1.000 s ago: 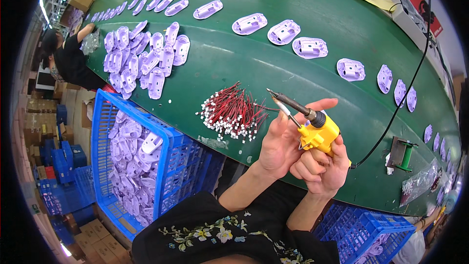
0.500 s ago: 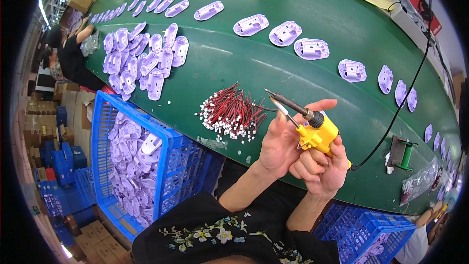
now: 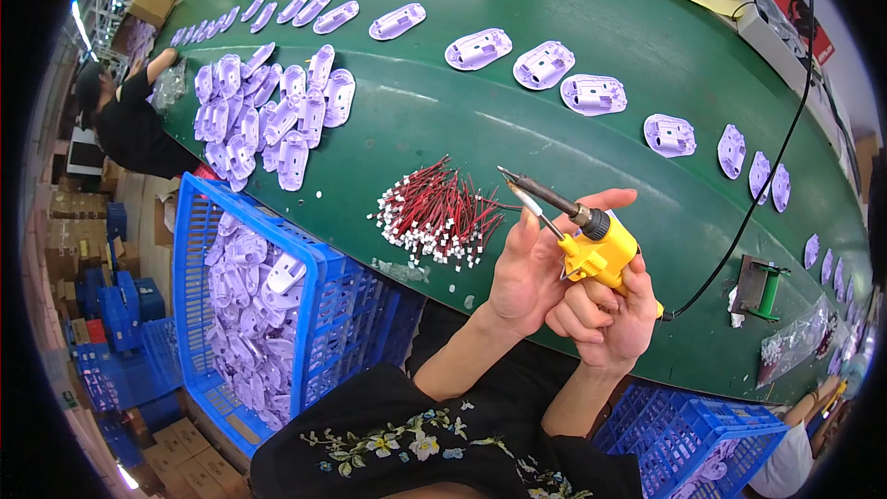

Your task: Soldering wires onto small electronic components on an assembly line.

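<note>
Two hands at work: both meet on one yellow-handled soldering iron, held above the near edge of the green table (image 3: 443,120).
Far left: another person in a dark top, bent at the table end, well apart.
Blue crate (image 3: 323,286): against the table's near edge, filled with lilac plastic shells.
Shell pile (image 3: 268,115): loose heap of lilac shells on the table, beyond the crate.
Shell row (image 3: 545,65): single lilac shells spaced along the far side of the table.
Wire bundle (image 3: 434,212): red leads with white ends, fanned out just left of the iron's tip.
Left hand (image 3: 531,268): fingers raised beside the shaft, thumb up near the tip; whether it grips anything small cannot be told.
Soldering iron (image 3: 591,236): tip pointing up-left, black cord trailing right.
Right hand (image 3: 610,310): fingers clamped round the yellow handle from below.
Risk, burn: left thumb stands close to the hot shaft; a slip would bring contact.
Risk, scorching: tip hovers near the leads; a dip could melt insulation.
Risk, snag: cord crossing the table could tug the iron.
</note>
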Available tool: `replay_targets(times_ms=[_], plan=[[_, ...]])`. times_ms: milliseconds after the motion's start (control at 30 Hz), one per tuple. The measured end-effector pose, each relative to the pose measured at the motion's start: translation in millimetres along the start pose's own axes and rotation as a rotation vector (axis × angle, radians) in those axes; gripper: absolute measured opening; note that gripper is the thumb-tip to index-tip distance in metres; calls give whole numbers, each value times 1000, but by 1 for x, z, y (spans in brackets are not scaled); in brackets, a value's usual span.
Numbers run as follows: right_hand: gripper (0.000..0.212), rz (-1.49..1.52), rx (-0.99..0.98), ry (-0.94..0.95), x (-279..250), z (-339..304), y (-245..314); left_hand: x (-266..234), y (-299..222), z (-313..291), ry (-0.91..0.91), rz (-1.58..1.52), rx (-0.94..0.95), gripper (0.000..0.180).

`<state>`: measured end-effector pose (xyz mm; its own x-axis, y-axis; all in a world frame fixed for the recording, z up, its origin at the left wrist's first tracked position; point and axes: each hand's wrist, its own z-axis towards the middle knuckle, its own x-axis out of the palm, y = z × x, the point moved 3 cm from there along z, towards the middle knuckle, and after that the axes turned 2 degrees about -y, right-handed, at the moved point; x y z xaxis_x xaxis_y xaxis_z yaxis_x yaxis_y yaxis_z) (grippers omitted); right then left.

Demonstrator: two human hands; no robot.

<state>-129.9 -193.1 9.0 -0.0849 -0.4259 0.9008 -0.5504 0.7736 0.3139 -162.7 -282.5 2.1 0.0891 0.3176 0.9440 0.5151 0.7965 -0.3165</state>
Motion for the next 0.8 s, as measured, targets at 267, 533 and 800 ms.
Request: replay_targets(times_ms=[267,533,800], plan=[[52,6,-1,0,1,0,0,0,0,-1,-11,-3,-8,116],[53,30,11,-7,-1,0,-1,-3,-1,-1,-25,16,-12,117],[51,-1,12,-9,0,2,-1,-2,-2,-1,-16,13,-20,116]])
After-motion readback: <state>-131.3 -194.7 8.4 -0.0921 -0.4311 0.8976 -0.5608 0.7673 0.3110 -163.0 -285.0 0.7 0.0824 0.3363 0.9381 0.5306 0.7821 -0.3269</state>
